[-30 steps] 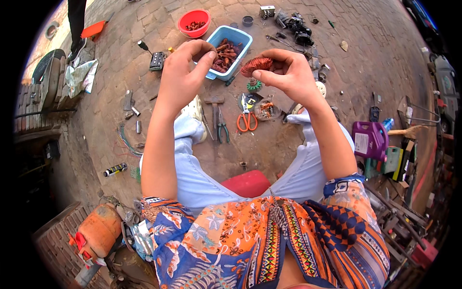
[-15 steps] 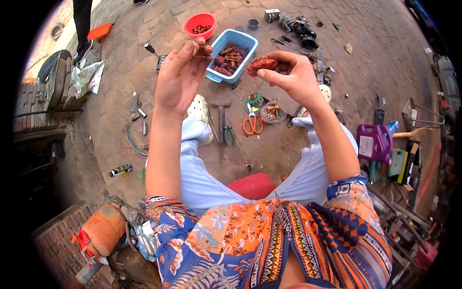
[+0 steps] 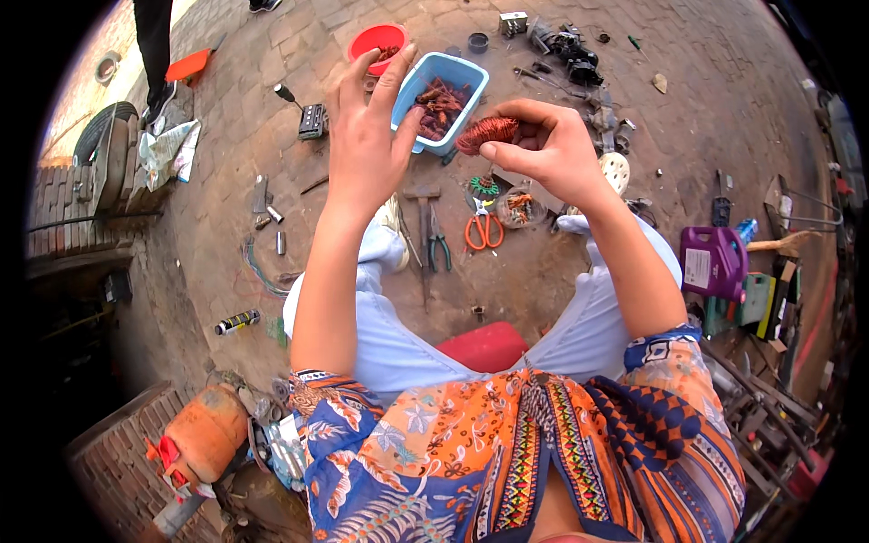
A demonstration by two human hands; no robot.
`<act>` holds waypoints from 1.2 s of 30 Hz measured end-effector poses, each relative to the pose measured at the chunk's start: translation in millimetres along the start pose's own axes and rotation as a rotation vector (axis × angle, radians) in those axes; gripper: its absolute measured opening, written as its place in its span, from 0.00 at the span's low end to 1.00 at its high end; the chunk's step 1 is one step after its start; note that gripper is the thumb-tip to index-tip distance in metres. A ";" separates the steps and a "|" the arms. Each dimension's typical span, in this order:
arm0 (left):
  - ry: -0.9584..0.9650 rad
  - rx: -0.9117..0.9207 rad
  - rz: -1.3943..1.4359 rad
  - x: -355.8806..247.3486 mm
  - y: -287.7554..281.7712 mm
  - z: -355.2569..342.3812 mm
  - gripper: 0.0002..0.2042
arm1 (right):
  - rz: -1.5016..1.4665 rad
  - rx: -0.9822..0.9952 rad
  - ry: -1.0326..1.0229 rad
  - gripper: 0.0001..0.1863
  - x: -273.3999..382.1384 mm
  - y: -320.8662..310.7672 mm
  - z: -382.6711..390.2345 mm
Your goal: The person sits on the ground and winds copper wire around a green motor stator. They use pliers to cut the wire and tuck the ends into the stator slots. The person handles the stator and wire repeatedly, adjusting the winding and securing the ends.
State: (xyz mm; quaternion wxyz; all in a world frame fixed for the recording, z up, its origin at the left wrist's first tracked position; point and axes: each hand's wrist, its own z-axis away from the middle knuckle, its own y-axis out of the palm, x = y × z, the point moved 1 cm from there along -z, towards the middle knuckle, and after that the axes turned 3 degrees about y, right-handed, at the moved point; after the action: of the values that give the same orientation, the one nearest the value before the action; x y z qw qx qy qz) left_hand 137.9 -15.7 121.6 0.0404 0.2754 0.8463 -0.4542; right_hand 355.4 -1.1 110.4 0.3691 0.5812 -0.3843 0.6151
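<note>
A reddish copper wire coil (image 3: 486, 136), tightly wound, is gripped between the thumb and bent fingers of my right hand (image 3: 559, 149). My left hand (image 3: 367, 131) is raised to the left of it with fingers spread, and no wire can be made out in them. Beyond and between the hands stands a light blue plastic tub (image 3: 476, 90) holding a heap of copper coils and wire (image 3: 442, 104). Behind my left fingertips is a red bowl (image 3: 360, 42), partly hidden, with small copper-coloured pieces inside.
On the paved ground between my feet lie a hammer (image 3: 424, 193), pliers (image 3: 438, 242) and orange-handled scissors (image 3: 484, 231). A clear container (image 3: 520, 208) sits beside them. Black machine parts (image 3: 572, 59) lie far right, a purple jug (image 3: 711, 264) right. Another person's leg (image 3: 154, 45) shows far left.
My left hand has moved right and its pinched fingers have spread apart; the thin wire strands seen at them no longer show. My right hand still holds the coil, lowered slightly.
</note>
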 end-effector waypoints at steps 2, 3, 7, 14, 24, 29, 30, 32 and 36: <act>0.027 0.056 -0.002 15.4 -2.9 -2.8 0.25 | -0.095 0.012 0.039 0.21 6.3 -1.4 0.8; 0.041 0.084 0.000 19.2 -3.6 -3.7 0.24 | -0.123 0.014 0.064 0.22 9.3 -4.8 1.8; 0.137 -0.005 0.096 35.7 -19.9 -9.1 0.10 | -0.193 0.023 0.045 0.22 7.0 -5.0 4.0; -0.497 -0.167 0.934 85.1 -44.0 5.7 0.17 | -0.202 0.018 -0.066 0.22 15.2 -38.3 11.4; -0.083 0.093 1.718 99.7 -61.7 19.7 0.12 | -0.033 0.038 0.089 0.20 12.3 -56.5 7.9; -0.635 -0.189 1.479 122.2 -43.1 9.3 0.12 | -0.089 0.336 0.139 0.23 22.4 -44.6 7.1; -0.722 -0.136 1.307 126.6 -32.3 8.9 0.12 | -0.161 0.389 0.152 0.25 24.0 -42.6 8.9; -0.777 -0.049 0.934 109.8 -3.2 6.6 0.11 | -0.234 0.422 0.028 0.26 14.3 -41.1 8.8; -0.598 0.302 0.429 86.6 52.5 20.8 0.12 | -0.437 0.233 -0.010 0.26 10.9 -36.7 7.0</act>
State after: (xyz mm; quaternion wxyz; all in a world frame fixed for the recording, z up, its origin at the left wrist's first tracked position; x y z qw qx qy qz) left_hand 87.3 28.0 42.7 0.3380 0.3044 0.6440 -0.6151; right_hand 390.9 8.5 123.1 0.4220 0.6920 -0.1778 0.5581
